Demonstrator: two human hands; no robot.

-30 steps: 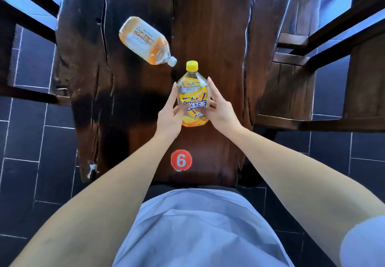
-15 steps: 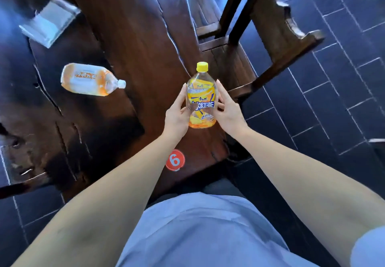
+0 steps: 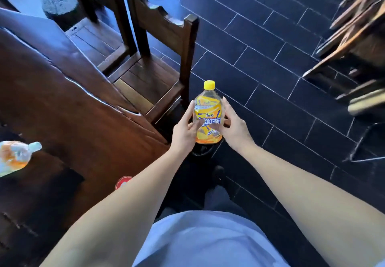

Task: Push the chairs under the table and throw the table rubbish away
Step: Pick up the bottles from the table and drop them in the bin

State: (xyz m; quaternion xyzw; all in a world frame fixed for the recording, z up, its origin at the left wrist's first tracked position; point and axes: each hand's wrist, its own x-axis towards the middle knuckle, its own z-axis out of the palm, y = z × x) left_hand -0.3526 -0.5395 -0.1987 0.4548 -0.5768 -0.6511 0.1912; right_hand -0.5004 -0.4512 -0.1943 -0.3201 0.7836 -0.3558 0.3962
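A clear plastic bottle with a yellow cap and yellow label [image 3: 208,114] is upright between both my hands, off the table and over the dark tiled floor. My left hand [image 3: 184,129] grips its left side and my right hand [image 3: 235,126] its right side. The dark wooden table [image 3: 68,108] fills the left of the view. A second bottle with an orange label and white cap [image 3: 14,157] lies on its side at the table's left edge of view. A wooden chair [image 3: 150,68] stands with its seat against the table's side, and another chair [image 3: 98,27] behind it.
A red round sticker [image 3: 123,182] on the table's near end is partly hidden by my left forearm. Blurred wooden furniture [image 3: 352,37] stands at the upper right. Dark tiled floor [image 3: 270,79] stretches between the chairs and that furniture.
The view has swung right, away from the table. The bottle in both hands has moved from above the tabletop to above the floor. The lying bottle stayed put on the table.
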